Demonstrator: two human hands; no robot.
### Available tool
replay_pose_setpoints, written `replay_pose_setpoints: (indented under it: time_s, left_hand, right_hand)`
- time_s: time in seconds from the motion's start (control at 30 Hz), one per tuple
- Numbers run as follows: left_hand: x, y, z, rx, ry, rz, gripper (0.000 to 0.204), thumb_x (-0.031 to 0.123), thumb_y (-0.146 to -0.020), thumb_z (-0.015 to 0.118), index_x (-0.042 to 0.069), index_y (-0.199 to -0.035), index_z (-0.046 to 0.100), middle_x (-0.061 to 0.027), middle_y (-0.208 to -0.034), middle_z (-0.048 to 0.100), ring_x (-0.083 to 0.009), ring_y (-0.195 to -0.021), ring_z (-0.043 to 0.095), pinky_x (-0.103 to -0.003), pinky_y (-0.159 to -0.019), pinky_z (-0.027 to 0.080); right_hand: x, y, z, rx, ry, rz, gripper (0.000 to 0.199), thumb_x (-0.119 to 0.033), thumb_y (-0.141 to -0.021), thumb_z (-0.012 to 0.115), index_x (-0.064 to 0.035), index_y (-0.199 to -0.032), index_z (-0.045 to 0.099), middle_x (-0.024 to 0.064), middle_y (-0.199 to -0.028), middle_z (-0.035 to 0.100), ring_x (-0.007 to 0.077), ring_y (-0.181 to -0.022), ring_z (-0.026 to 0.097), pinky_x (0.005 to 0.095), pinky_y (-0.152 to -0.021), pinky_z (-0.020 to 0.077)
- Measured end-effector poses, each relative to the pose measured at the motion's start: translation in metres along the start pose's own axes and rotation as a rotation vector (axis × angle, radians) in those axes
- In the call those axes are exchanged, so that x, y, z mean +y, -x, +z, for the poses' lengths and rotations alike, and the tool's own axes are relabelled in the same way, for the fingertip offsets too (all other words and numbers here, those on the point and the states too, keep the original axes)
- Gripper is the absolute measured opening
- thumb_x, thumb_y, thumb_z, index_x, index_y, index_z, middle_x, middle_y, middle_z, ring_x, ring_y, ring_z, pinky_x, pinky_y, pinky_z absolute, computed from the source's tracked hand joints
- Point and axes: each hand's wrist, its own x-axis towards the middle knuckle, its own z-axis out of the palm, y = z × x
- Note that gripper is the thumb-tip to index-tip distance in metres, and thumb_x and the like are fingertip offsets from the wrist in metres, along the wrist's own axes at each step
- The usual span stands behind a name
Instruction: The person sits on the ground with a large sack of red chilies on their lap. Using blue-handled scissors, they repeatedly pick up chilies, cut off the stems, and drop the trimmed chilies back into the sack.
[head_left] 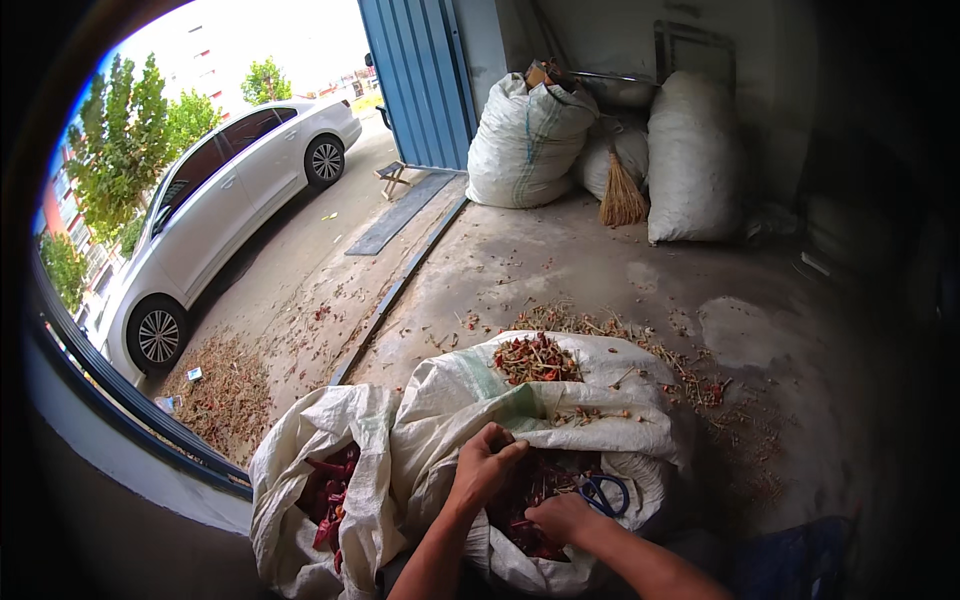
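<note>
An opened white woven sack (pixel 625 480) in front of me holds dark red dried chilies (pixel 535 545). At its left rim, my left hand (pixel 485 465) is closed, thumb against the fingers; whatever they pinch is too small to make out. My right hand (pixel 562 518) reaches down among the chilies with its fingers closed, and what they hold is hidden. Right beside that hand are blue-handled scissors (pixel 605 495), their blades out of sight. Clipped stems and red bits (pixel 538 358) lie heaped on the sack's folded far part.
To the left, another white sack (pixel 275 470) holds red chilies (pixel 330 495). Stem scraps (pixel 690 370) litter the concrete floor. Full sacks (pixel 530 140) and a straw broom (pixel 622 195) stand at the back. Past the blue door (pixel 420 85), a white car (pixel 230 190) is parked outside.
</note>
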Motion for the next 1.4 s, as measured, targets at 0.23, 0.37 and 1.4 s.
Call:
replay_pose_setpoints:
  time_s: [0.23,0.37,1.4]
  left_hand:
    - [-0.006,0.006,-0.007,-0.079,-0.458,-0.026,0.035,0.023,-0.086,0.074,0.002,-0.113,0.07,-0.0141,-0.095,0.073,-0.0188,-0.087,0.069,-0.033,-0.081,0.053]
    - [-0.001,0.008,0.001,-0.222,-0.315,-0.013,0.035,0.025,-0.087,0.075,0.001,-0.112,0.071,-0.014,-0.1,0.074,-0.0176,-0.092,0.069,-0.032,-0.085,0.053]
    - [-0.005,0.007,0.003,-0.098,-0.044,-0.011,0.01,0.01,-0.09,0.069,0.004,-0.096,0.063,-0.0029,-0.082,0.066,-0.008,-0.063,0.057,-0.025,-0.053,0.046]
  right_hand:
    - [0.018,-0.006,-0.03,0.393,-0.525,0.294,0.034,-0.038,-0.095,0.062,-0.0042,-0.097,0.062,0.0246,-0.087,0.067,0.0445,-0.089,0.066,0.0511,-0.074,0.0521]
    - [0.011,-0.004,-0.033,0.54,-0.745,0.137,0.027,-0.029,-0.094,0.065,-0.0072,-0.109,0.065,0.0223,-0.092,0.068,0.0416,-0.091,0.068,0.0457,-0.073,0.0531]
    - [0.028,-0.013,0.025,-0.047,0.038,0.235,0.017,-0.017,-0.086,0.058,-0.0077,-0.099,0.065,0.0191,-0.091,0.073,0.0355,-0.09,0.072,0.049,-0.074,0.0565]
